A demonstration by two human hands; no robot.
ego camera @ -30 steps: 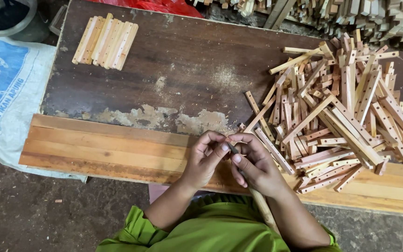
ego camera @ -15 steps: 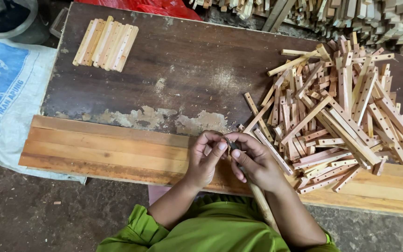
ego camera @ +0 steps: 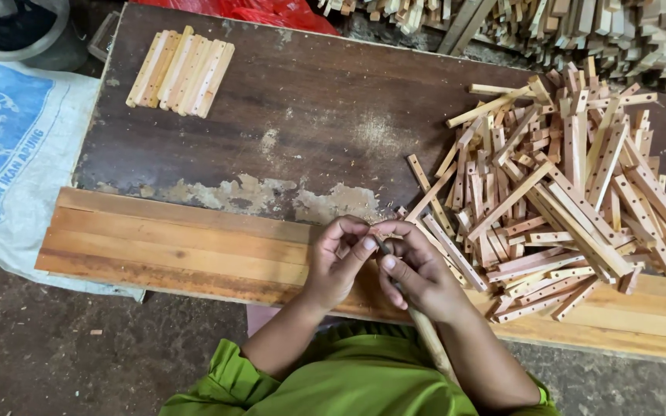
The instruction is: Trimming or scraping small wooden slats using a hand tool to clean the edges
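The person's two hands meet over the front edge of the wooden table (ego camera: 179,246). The left hand (ego camera: 337,262) and the right hand (ego camera: 418,273) are curled in close, with their fingertips touching. Between them they pinch a thin wooden stick (ego camera: 425,327). The top of the stick is tucked in between the fingers of both hands. The rest of it runs down under the right hand, toward the person's green shirt (ego camera: 333,385).

Just to the right of the hands is a big messy pile of wood strips (ego camera: 564,185), and many have small holes. Far off at the back left corner of the table, a neat row of pale sticks (ego camera: 181,71) lies side by side. A blue and white sack (ego camera: 9,146) lies on the floor to the left.
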